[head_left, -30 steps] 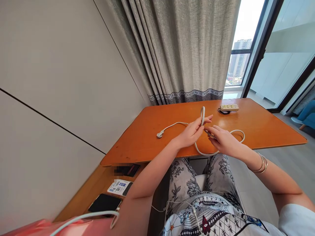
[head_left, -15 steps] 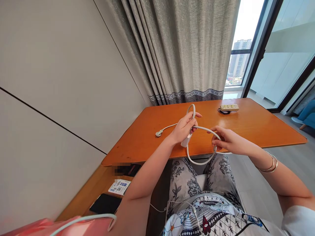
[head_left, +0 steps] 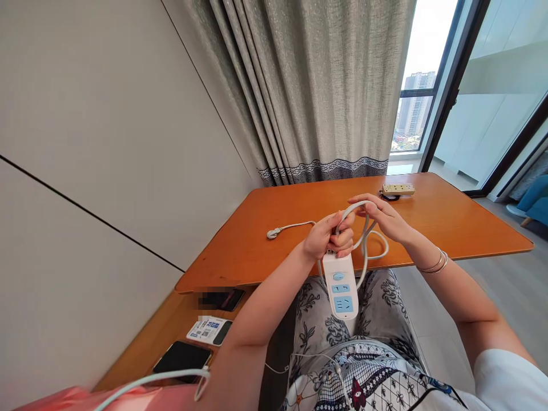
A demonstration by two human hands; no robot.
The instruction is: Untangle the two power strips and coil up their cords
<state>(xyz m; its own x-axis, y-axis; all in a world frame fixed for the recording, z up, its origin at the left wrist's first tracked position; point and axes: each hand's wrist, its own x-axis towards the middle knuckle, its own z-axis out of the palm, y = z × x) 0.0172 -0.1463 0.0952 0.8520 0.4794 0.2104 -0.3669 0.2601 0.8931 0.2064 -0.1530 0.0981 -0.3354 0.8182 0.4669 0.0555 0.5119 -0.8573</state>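
Near the middle of the frame, the left hand [head_left: 331,235] is curled into a fist around the white cord [head_left: 369,244], just above the upper end of a white power strip [head_left: 341,285]. The strip hangs below that fist, slightly tilted, in front of the table's near edge and over the person's legs (its light-blue button and socket panels face the camera). To the right of the fist, the right hand [head_left: 385,218] has its fingers partly extended, holding the top of a raised cord loop between them. More cord loops dangle beneath the hands. Left of centre, a white plug [head_left: 273,233] lies on the orange-brown table [head_left: 252,257]. Toward the table's far right sits a cream power strip [head_left: 398,189]; at lower left, a dark-screened device [head_left: 182,358] rests on a wooden surface [head_left: 141,345].
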